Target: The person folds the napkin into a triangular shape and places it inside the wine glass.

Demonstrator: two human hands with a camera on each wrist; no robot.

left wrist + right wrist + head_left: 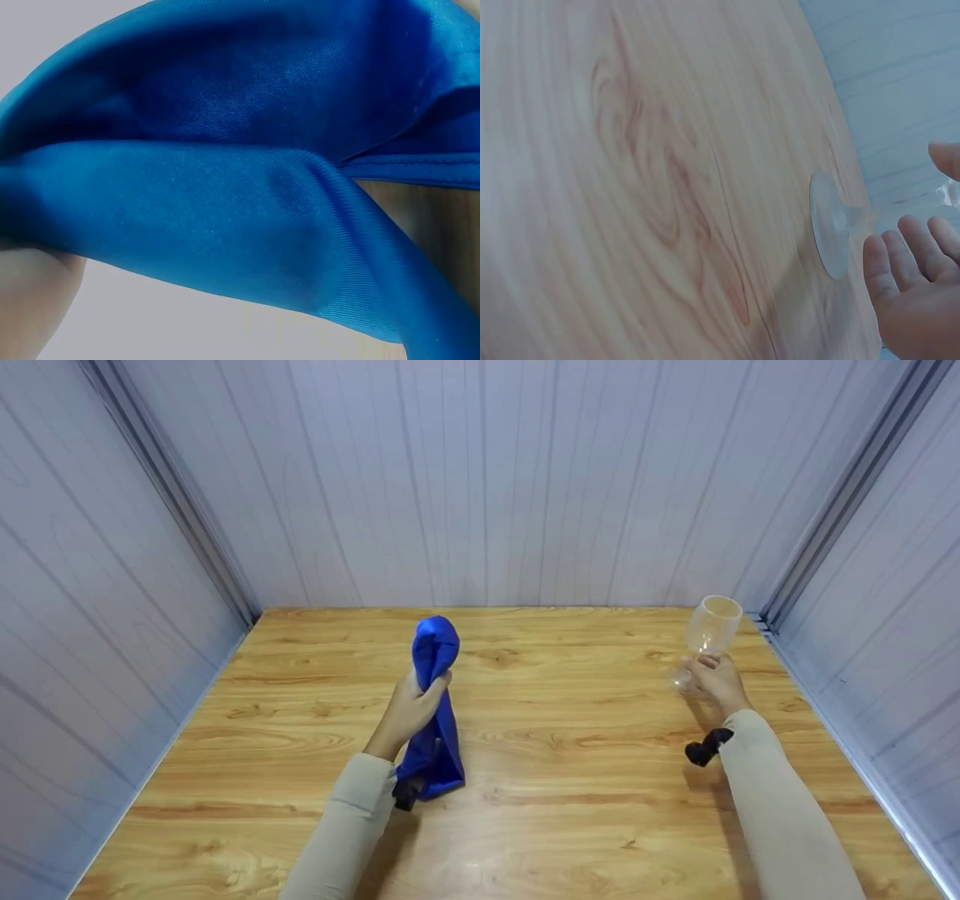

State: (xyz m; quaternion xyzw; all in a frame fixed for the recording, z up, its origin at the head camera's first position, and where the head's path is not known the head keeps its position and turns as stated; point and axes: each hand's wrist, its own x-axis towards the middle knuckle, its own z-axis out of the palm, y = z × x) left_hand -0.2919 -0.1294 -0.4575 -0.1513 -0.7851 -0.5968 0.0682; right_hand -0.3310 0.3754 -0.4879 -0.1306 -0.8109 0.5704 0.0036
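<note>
Left of the middle of the table, my left hand (412, 706) grips a bunched, shiny blue cloth (436, 649). The thumb lies across its near side, and the lower part hangs down beside the wrist. Folds of the cloth (225, 210) fill most of the left wrist view, with a finger or thumb at the lower left. At the far right, my right hand (718, 679) holds a clear wine glass (712, 626) around the stem, just under the bowl. The glass's round foot (829, 225) is near the tabletop; I cannot tell whether it touches.
The wood-grain table (555, 750) lies between pale panelled walls (480, 487) at the back and both sides. Metal corner posts (180, 502) stand at the back corners. A small black device (703, 751) sits at the right wrist.
</note>
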